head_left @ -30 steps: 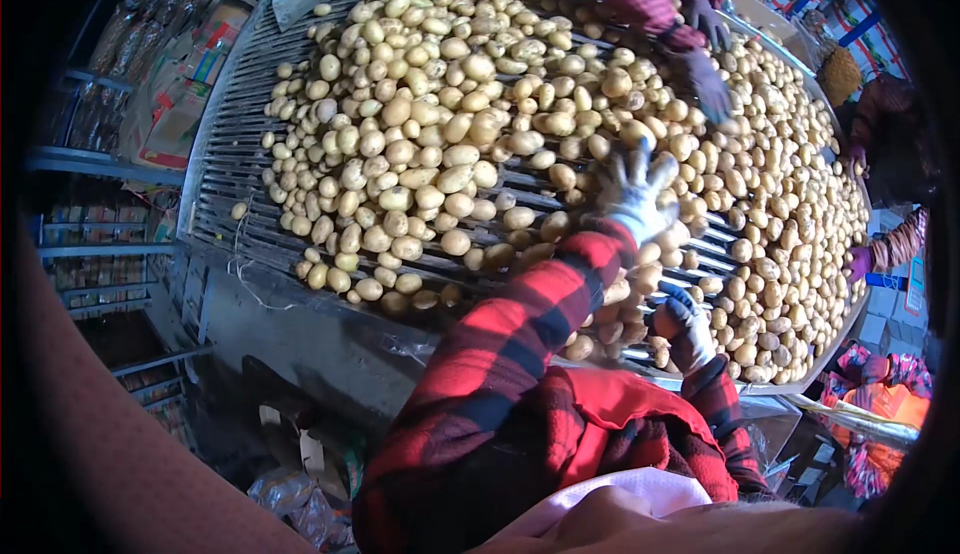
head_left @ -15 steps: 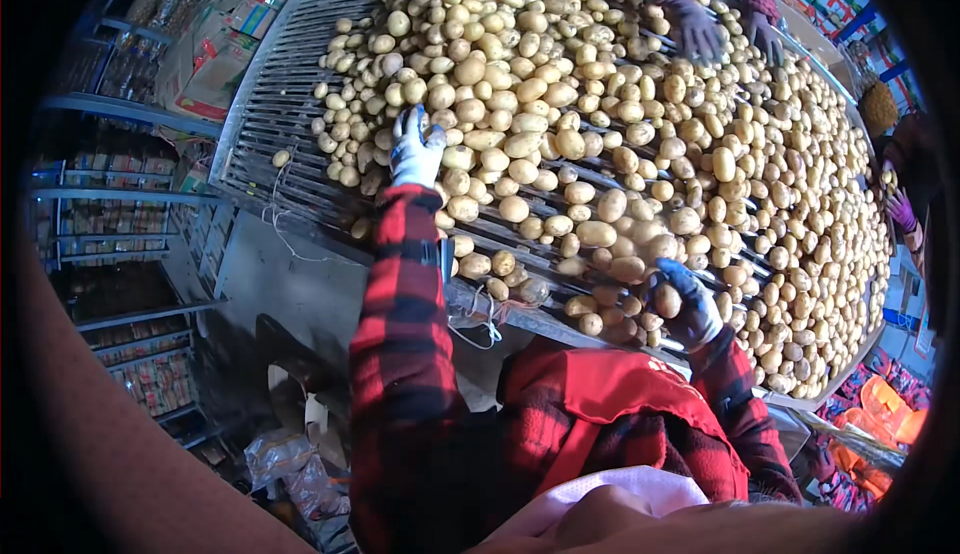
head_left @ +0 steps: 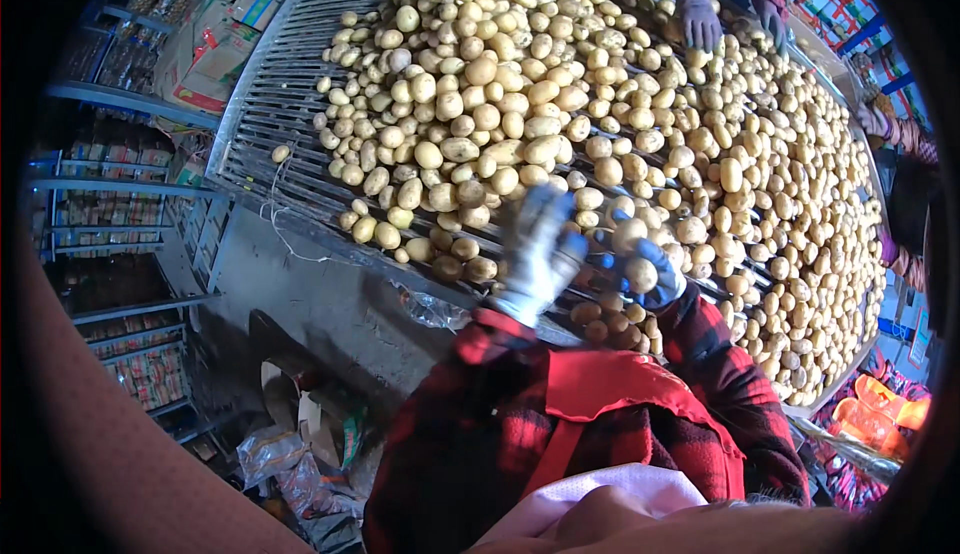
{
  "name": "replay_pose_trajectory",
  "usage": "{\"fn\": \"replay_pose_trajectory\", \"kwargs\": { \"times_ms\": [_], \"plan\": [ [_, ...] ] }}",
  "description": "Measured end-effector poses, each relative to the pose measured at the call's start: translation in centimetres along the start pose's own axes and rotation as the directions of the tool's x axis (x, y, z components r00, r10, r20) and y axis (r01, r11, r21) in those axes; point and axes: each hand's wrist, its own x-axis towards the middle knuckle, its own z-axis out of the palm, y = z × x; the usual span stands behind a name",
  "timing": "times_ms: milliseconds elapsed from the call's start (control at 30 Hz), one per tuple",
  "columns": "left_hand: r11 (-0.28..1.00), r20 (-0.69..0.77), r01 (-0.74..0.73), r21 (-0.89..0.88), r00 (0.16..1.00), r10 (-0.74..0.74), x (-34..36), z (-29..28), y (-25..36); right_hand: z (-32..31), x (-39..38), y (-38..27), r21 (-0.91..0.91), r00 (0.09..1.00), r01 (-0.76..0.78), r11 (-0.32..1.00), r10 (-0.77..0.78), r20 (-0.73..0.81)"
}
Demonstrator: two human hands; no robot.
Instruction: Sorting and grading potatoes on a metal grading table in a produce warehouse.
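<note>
Pale yellow potatoes (head_left: 470, 94) are heaped across a slatted metal sorting table (head_left: 265, 104). My left hand (head_left: 540, 254), in a white and blue glove and blurred by motion, is over the table's near side with fingers extended and apart, nothing visibly in it. Just to its right, my right hand (head_left: 655, 279), gloved in blue and white, has its fingers curled round a potato (head_left: 641, 275), with more potatoes close above and below it. Both arms wear red and black checked sleeves.
A co-worker's gloved hands (head_left: 700, 19) reach over the far side; others' sleeves (head_left: 905, 264) show at the right. Shelving with cardboard boxes (head_left: 195, 54) lines the left. Plastic bags (head_left: 275, 454) lie on the floor below. An orange item (head_left: 880, 404) sits lower right.
My left hand went to the left over the heap, then came back rightward beside my right hand. My right hand stays low at the table, fingers round a potato. The co-worker's hands shifted.
</note>
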Motion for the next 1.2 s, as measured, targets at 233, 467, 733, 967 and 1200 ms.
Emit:
{"fn": "replay_pose_trajectory", "kwargs": {
  "times_ms": [233, 467, 733, 967, 1200],
  "plan": [
    [0.911, 0.211, 0.095, 0.402, 0.958, -0.193, 1.9, 4.6, -2.2, 0.0, -3.7, 1.2, 0.057, 0.998, 0.042, 0.998, -0.039, -0.048],
    [0.981, 0.254, -0.146, 0.128, 0.961, 0.11, -1.3, 4.2, 1.3, 1.8, -6.9, -0.7, 0.01, 0.978, 0.191, 0.981, -0.19, -0.083],
    [0.691, 0.211, 0.332, 0.643, 0.79, -0.576, 6.5, 5.4, -6.4, 0.5, -6.3, 0.9, 0.146, 0.989, 0.119, 0.982, -0.104, -0.106],
    [0.833, 0.259, 0.55, -0.06, 0.815, -0.519, -0.7, 7.6, -0.3, 3.7, -4.1, -0.5, -0.19, 0.982, 0.169, 0.967, -0.182, -0.054],
    [0.976, 0.4, 0.132, -0.173, 0.915, -0.053, -3.3, 4.3, 4.4, 0.4, -5.7, 0.1, -0.057, 0.97, 0.221, 0.974, -0.225, -0.092]
  ]
}}
